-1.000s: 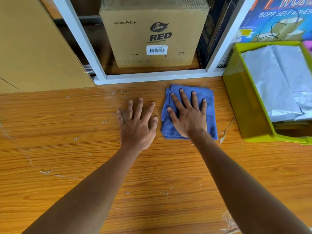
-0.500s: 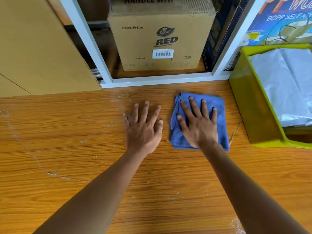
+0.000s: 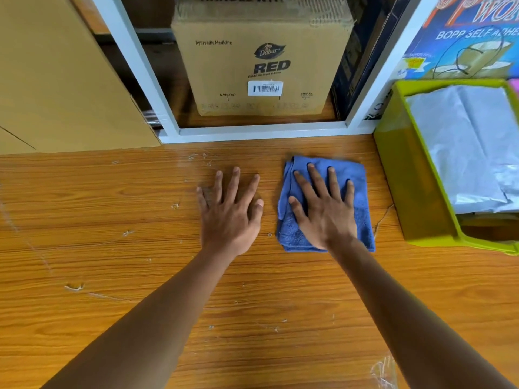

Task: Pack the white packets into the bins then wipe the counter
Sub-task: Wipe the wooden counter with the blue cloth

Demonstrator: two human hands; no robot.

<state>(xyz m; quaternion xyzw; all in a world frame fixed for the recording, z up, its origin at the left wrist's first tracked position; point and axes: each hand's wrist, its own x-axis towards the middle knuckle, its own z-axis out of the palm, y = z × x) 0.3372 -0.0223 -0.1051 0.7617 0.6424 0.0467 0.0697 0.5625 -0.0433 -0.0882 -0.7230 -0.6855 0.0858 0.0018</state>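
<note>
In front of me runs an orange-brown wood-grain counter (image 3: 140, 276), flecked with pale scraps and scratches. At its far edge stands a white metal shelf frame (image 3: 252, 131) with a brown cardboard carton printed "RED" (image 3: 261, 66) inside it. A large plain cardboard box (image 3: 56, 80) fills the far left, and a blue printed tape carton (image 3: 463, 43) stands at the far right.

My right hand (image 3: 325, 211) lies flat on a folded blue terry cloth (image 3: 356, 186), fingers straight and slightly spread, pressing it onto the counter. The cloth is a rough rectangle, its long axis running away from me toward the shelf and leaning slightly left. The folded, bunched edge lies along its left side. My fingertips point toward the shelf frame and stop short of the cloth's far edge.

My left hand (image 3: 230, 214) rests palm down on the bare wood just beside the cloth, not touching it. Its fingers are straight and fanned and hold nothing. The two hands lie side by side with a narrow strip of counter between them.

To the right of the cloth, near but apart from it, sits a lime-green plastic bin (image 3: 404, 178). Flat white packets (image 3: 463, 153) lie stacked inside it, their long sides running away from me. A thin pale thread (image 3: 383, 217) lies on the wood between cloth and bin.
</note>
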